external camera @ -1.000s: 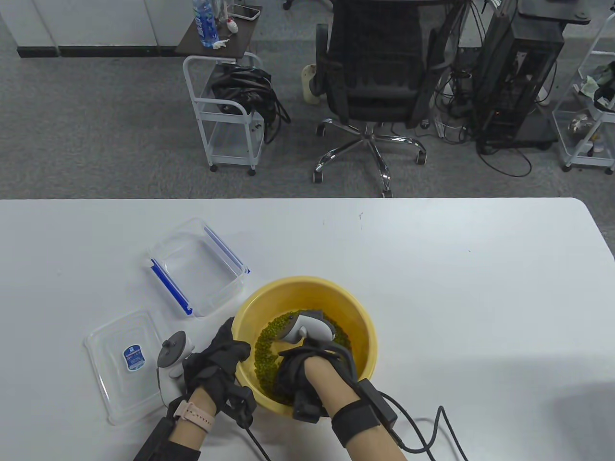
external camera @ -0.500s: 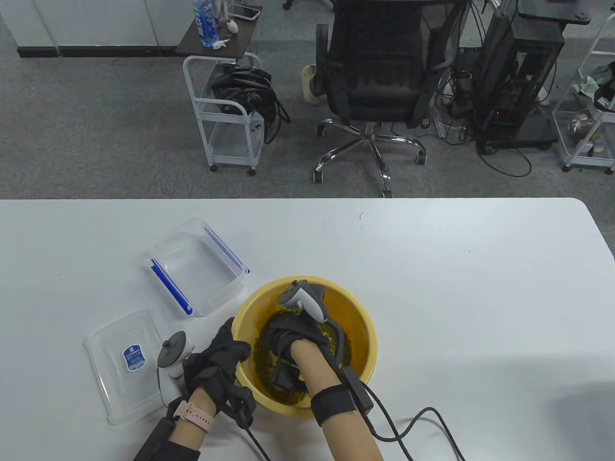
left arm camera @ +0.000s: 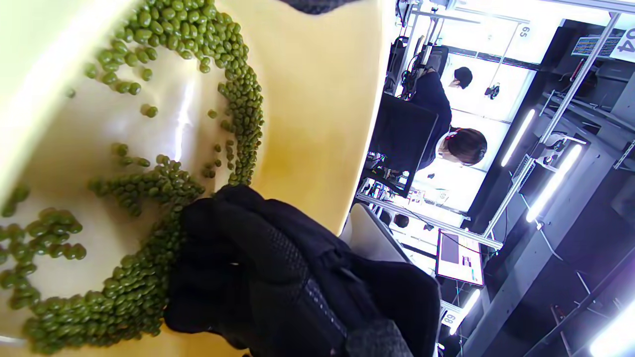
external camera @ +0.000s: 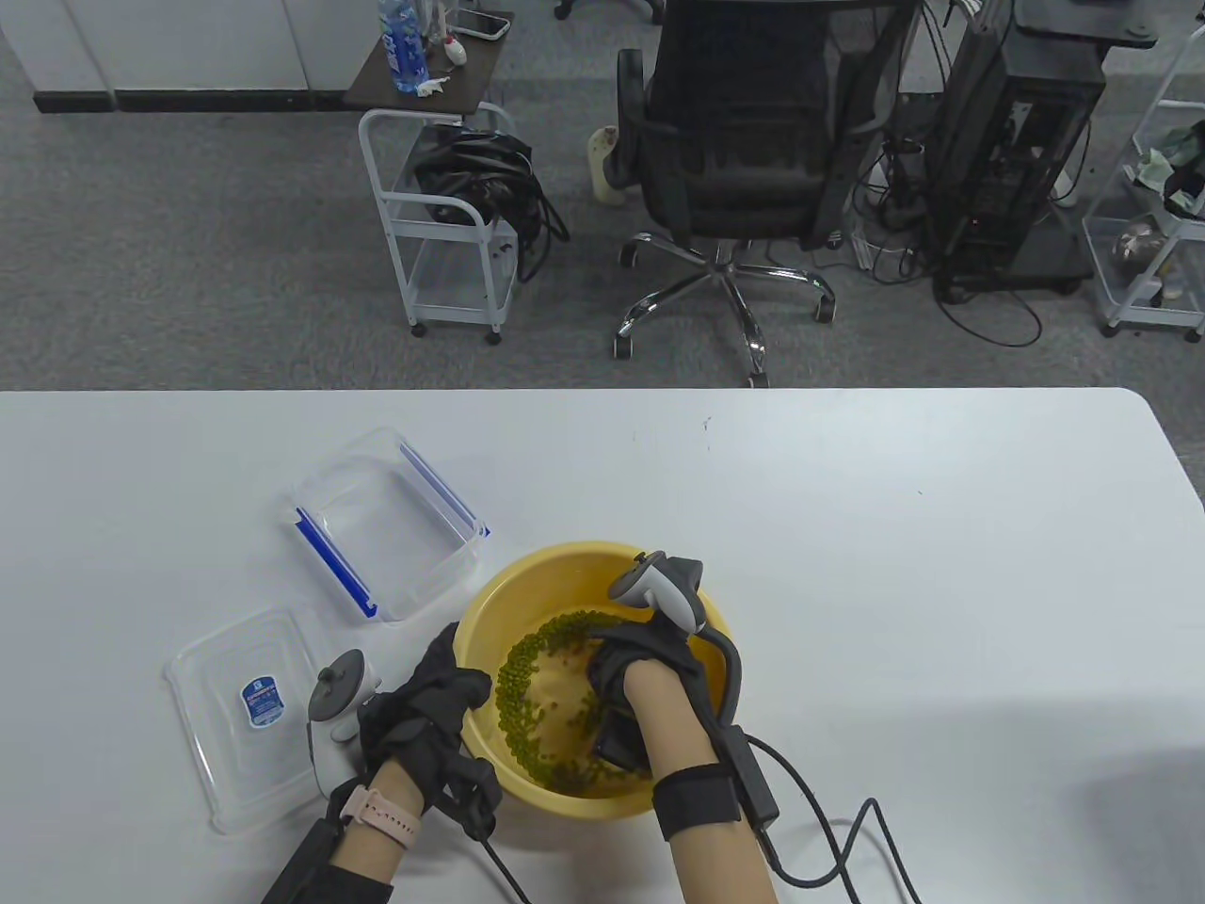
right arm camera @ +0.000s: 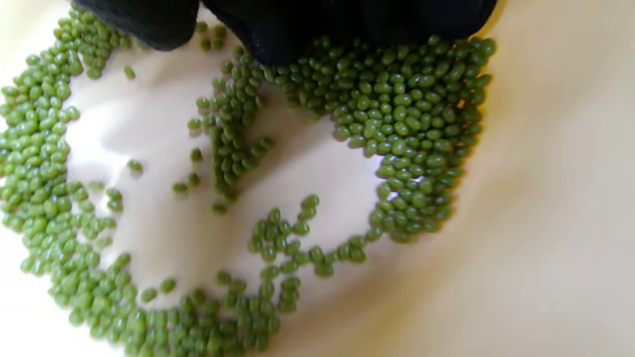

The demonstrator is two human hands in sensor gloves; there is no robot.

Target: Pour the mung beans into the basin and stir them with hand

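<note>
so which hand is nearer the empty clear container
Left. The left hand grips the yellow basin's near-left rim, on the side facing the clear container. The right hand is inside the basin among the mung beans, farther away.

Two hands (external camera: pixel 428 702), one basin (external camera: pixel 527 584), one container (external camera: pixel 377 523), one lid (external camera: pixel 231 716).
</note>
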